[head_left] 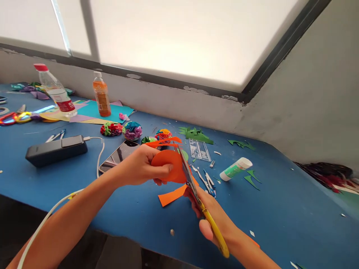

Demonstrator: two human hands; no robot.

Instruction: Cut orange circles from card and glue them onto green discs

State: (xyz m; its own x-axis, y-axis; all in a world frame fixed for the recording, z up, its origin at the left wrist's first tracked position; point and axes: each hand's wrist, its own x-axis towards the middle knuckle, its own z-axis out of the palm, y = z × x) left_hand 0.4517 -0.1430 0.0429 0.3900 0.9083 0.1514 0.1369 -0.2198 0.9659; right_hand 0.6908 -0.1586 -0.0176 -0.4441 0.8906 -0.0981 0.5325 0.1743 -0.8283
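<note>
My left hand [146,166] pinches a rounded piece of orange paper [171,164], thumb on its face. A thin cut strip of the same orange curls off its upper edge. In my right hand [209,209] are yellow-handled scissors [207,215], their blades pointing up and away along the paper's right edge. How far the blades are parted is hard to make out. Below them on the table lies a flat orange paper scrap [171,197], partly covered by my right hand.
Behind my hands are a phone [120,154], a power bank [57,149] with a white cable, and paper flowers [132,130]. A glue stick [236,169] lies to the right among green scraps [196,134]. Two bottles [101,95] stand on coloured sheets at the back left.
</note>
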